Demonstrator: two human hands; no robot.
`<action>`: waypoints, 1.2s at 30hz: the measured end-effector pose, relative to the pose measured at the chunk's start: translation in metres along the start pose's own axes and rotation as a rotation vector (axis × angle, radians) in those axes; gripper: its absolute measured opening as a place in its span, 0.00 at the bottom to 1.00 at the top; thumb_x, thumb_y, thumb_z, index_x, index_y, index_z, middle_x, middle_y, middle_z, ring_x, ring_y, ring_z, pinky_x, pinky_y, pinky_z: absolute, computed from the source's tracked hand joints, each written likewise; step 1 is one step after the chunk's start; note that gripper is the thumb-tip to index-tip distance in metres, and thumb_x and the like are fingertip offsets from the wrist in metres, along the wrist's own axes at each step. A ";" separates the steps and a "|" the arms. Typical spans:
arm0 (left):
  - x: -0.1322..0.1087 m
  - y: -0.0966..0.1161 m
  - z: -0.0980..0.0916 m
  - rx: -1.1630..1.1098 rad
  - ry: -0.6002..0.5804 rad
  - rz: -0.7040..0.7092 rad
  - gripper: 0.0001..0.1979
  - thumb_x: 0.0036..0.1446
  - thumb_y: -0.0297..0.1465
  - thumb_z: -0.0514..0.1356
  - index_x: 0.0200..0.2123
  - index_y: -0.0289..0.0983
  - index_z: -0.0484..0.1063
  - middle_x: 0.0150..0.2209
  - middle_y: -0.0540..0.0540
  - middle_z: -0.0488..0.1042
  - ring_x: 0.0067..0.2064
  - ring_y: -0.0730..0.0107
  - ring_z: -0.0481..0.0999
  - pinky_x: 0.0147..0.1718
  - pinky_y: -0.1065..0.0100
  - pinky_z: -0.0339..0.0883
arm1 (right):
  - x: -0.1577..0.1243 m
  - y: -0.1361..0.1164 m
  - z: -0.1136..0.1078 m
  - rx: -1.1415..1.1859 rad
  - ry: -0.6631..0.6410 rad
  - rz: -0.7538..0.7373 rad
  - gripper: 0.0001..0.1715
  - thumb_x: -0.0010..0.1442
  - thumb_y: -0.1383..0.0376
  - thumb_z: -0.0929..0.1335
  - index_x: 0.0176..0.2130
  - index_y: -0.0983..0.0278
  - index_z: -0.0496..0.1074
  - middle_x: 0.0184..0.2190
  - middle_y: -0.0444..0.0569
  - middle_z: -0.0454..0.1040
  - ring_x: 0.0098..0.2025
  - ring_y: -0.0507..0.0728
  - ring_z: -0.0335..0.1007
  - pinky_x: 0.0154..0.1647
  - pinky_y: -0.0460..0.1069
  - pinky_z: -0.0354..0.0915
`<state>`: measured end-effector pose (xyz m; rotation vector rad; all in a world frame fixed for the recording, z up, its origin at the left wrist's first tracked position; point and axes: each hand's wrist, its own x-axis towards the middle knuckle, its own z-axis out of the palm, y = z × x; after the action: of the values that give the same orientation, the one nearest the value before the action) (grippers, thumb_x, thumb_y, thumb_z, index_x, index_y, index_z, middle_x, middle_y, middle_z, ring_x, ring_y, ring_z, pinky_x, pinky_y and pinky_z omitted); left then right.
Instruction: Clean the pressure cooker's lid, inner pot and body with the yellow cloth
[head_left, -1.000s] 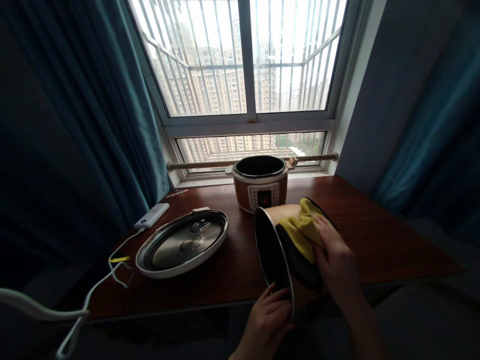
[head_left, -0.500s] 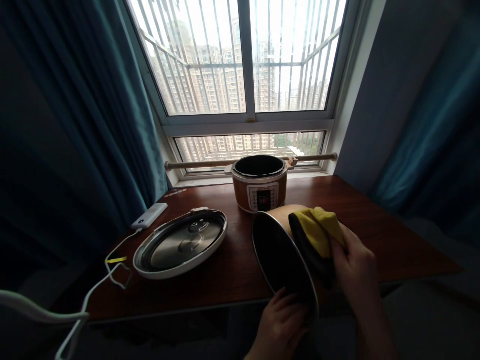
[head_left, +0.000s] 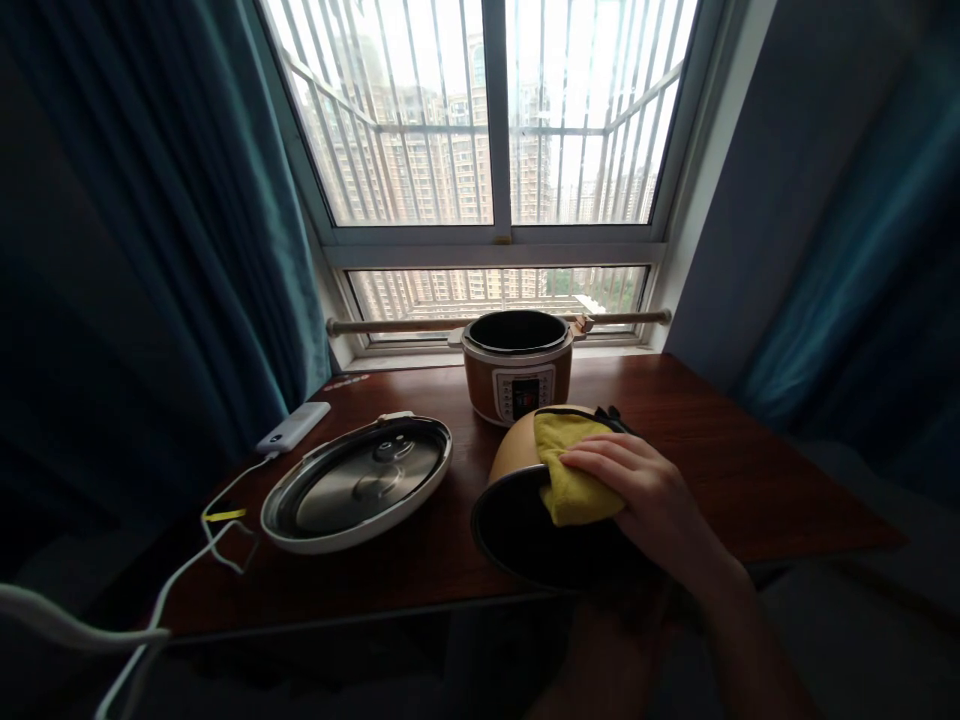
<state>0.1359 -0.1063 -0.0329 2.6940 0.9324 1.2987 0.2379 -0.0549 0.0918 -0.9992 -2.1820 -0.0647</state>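
A cooker's inner pot (head_left: 517, 450), tan outside and black inside, is tipped on its side near the table's front edge, its mouth turned towards me. My right hand (head_left: 637, 490) presses a folded yellow cloth (head_left: 577, 480) with a dark side over the pot's upper rim and outer wall, fingers closed on the cloth. Below, in deep shadow, my left hand (head_left: 619, 625) meets the lower rim and steadies the pot; its fingers are hidden. Behind the pot stands the brown and white electric cooker body (head_left: 517, 385), upright and lidless, its control panel facing me.
The cooker's round lid (head_left: 360, 490) lies inner side up at the left of the wooden table (head_left: 765, 480). A white power bank (head_left: 294, 428) with a white cable (head_left: 176, 580) sits farther left. A pole (head_left: 405, 327) runs along the window behind; blue curtains (head_left: 225, 250) hang at the sides.
The inner pot has turned, its mouth now facing more towards me. My right hand has brought the cloth left onto the rim. My left hand has sunk into shadow below the pot.
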 end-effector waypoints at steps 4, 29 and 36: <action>0.010 -0.020 -0.071 -0.119 0.242 0.132 0.15 0.54 0.20 0.56 0.46 0.32 0.68 0.40 0.43 0.76 0.45 0.66 0.74 0.42 0.67 0.71 | 0.017 0.043 -0.007 0.093 -0.042 -0.121 0.17 0.55 0.73 0.64 0.43 0.59 0.73 0.41 0.46 0.75 0.46 0.56 0.66 0.53 0.54 0.58; 0.137 -0.055 -0.069 0.192 -0.162 -0.054 0.19 0.63 0.32 0.46 0.54 0.31 0.60 0.47 0.39 0.71 0.49 0.62 0.69 0.49 0.61 0.63 | 0.008 0.108 -0.013 0.428 -0.017 0.007 0.07 0.55 0.61 0.68 0.35 0.60 0.73 0.41 0.51 0.70 0.46 0.57 0.65 0.50 0.53 0.61; 0.132 -0.057 -0.063 0.248 -0.125 -0.081 0.23 0.61 0.44 0.45 0.49 0.36 0.67 0.46 0.40 0.70 0.49 0.61 0.69 0.49 0.60 0.62 | -0.020 0.154 0.015 0.663 -0.013 0.296 0.57 0.44 0.58 0.74 0.63 0.55 0.41 0.61 0.53 0.51 0.60 0.60 0.55 0.57 0.54 0.58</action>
<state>0.1254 -0.0061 0.0874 2.8400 1.2477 1.0493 0.3418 0.0441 0.0318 -0.9045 -1.8349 0.7529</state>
